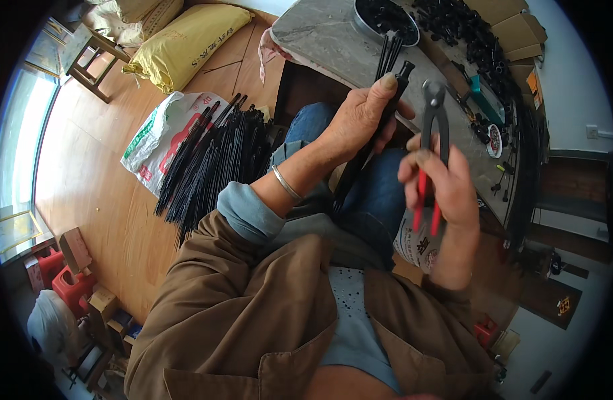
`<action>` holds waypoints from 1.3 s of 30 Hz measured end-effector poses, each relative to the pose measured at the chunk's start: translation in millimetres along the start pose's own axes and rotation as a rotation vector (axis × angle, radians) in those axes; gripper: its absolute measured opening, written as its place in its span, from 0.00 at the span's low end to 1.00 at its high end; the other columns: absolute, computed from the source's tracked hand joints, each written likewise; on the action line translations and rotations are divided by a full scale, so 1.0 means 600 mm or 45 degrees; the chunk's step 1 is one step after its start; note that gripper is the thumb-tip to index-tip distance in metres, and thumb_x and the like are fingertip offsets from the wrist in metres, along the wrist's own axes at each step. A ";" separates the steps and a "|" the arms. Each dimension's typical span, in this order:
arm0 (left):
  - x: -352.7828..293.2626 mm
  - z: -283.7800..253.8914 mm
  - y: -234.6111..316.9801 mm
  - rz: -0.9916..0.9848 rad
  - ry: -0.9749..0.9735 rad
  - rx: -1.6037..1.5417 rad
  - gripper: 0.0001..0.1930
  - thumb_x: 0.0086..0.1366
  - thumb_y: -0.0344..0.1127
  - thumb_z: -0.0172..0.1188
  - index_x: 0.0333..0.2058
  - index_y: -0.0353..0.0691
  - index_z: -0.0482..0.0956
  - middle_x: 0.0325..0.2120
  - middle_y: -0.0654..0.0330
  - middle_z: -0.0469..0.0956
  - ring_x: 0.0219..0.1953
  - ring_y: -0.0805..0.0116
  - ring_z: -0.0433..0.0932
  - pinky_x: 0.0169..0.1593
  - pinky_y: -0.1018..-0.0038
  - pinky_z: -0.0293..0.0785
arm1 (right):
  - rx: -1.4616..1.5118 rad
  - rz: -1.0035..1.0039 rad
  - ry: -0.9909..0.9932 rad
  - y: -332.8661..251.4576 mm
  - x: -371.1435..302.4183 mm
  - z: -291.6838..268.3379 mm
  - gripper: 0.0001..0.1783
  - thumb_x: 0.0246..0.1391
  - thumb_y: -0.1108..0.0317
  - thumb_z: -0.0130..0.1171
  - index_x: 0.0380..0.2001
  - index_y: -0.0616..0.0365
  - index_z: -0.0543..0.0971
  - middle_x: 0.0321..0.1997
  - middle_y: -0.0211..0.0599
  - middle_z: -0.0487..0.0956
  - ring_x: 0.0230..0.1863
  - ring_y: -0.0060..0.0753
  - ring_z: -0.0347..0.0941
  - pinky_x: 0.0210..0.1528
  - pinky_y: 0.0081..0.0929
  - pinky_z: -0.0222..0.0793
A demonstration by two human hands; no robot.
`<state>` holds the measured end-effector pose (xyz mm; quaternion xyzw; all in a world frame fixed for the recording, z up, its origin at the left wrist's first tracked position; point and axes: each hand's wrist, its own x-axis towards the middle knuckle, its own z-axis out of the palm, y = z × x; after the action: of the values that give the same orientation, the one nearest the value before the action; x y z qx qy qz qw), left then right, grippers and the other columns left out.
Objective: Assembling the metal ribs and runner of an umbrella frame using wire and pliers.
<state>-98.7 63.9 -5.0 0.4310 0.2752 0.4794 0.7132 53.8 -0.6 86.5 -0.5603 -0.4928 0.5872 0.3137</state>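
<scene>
My left hand (361, 113) is closed around a black shaft with thin rods (350, 179), resembling a folded umbrella frame. It slants from between my knees up toward the table, and several thin rod ends stick out above my thumb. In my right hand (450, 183), just to the right, are pincers (435, 120) with red handles. The head of the pincers points up, apart from the shaft and slightly blurred. My fingers wrap the handles; whether the jaws touch each other is unclear.
A grey table (313, 33) ahead bears a metal bowl (358, 20) of dark parts, a heap of black pieces (466, 33) and a teal box (483, 97). Black rods (213, 160) lie on a plastic bag (143, 150) at left, near a yellow sack (193, 43) and wooden stool (86, 53).
</scene>
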 end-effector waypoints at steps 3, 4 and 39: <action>0.000 -0.005 0.008 -0.077 0.036 0.024 0.40 0.66 0.69 0.35 0.33 0.30 0.77 0.11 0.65 0.66 0.13 0.76 0.65 0.19 0.79 0.62 | -0.066 0.192 -0.075 0.012 -0.047 -0.012 0.11 0.61 0.69 0.48 0.43 0.64 0.67 0.19 0.35 0.71 0.12 0.22 0.65 0.14 0.18 0.62; 0.002 -0.008 0.003 -0.081 0.013 -0.020 0.39 0.66 0.69 0.36 0.31 0.32 0.77 0.10 0.65 0.66 0.12 0.77 0.64 0.18 0.80 0.60 | -0.035 0.250 -0.090 0.018 -0.057 -0.014 0.10 0.61 0.69 0.48 0.44 0.63 0.68 0.19 0.32 0.70 0.12 0.20 0.64 0.14 0.17 0.61; 0.004 0.057 -0.004 -0.176 -0.216 -0.108 0.35 0.66 0.68 0.38 0.28 0.36 0.73 0.09 0.66 0.63 0.10 0.78 0.59 0.15 0.80 0.55 | -0.056 0.443 -0.322 -0.021 -0.078 -0.084 0.16 0.64 0.62 0.48 0.45 0.66 0.66 0.27 0.39 0.76 0.19 0.25 0.75 0.19 0.24 0.74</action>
<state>-69.2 53.4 9.6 0.4195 0.2223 0.4020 0.7829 108.1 -28.1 120.1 -0.5656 -0.4368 0.6872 0.1308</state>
